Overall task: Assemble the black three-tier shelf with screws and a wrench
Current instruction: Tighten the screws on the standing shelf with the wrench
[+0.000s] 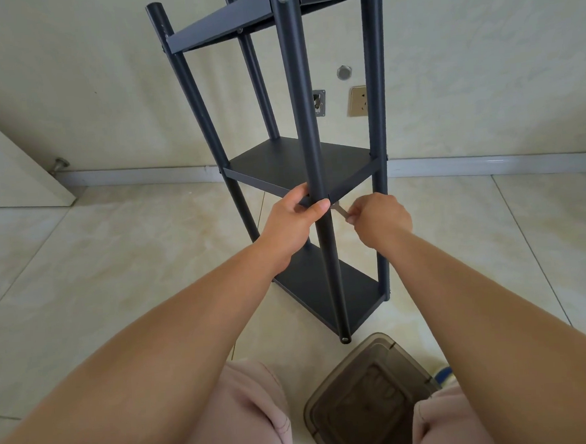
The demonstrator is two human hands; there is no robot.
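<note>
Three tiers already hang on the black shelf (301, 159), which stands on the floor tiles against the wall. I brace its near post (307, 118) with my left hand (293, 227), fingers wrapped round it at the middle tier, while my right hand (380, 221) pinches the small wrench (339, 210) just right of that post. I judge this joint is being tightened; next comes another turn, keeping the wrench seated.
</note>
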